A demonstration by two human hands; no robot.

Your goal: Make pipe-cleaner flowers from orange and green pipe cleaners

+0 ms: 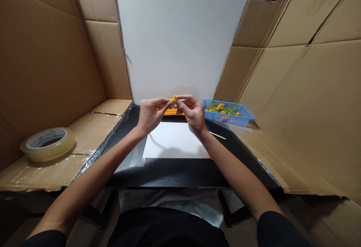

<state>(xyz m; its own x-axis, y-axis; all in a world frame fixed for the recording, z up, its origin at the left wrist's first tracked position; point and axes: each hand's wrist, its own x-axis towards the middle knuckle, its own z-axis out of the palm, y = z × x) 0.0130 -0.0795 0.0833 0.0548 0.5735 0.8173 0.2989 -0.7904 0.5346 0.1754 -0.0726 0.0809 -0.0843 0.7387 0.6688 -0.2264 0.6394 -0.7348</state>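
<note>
Above the white paper [175, 141], my two raised hands meet around a small bent piece of orange pipe cleaner [174, 98]. My left hand [152, 113] pinches it between thumb and fingertips from the left. From the right, the thumb and forefinger of my right hand [193, 111] close on the same piece, with the other fingers curled. Behind and below the hands lie several orange pipe cleaners [175, 112], partly covered by them. Just past my right wrist, a thin pale stick [217, 135] rests on the black table.
A blue mesh basket [245, 116] with green-stemmed orange pipe-cleaner pieces stands at the back right. On the cardboard at left lies a clear tape roll [67, 144]. Cardboard walls [47, 44] rise on both sides of the black table [169, 173], with a pale wall [180, 32] behind.
</note>
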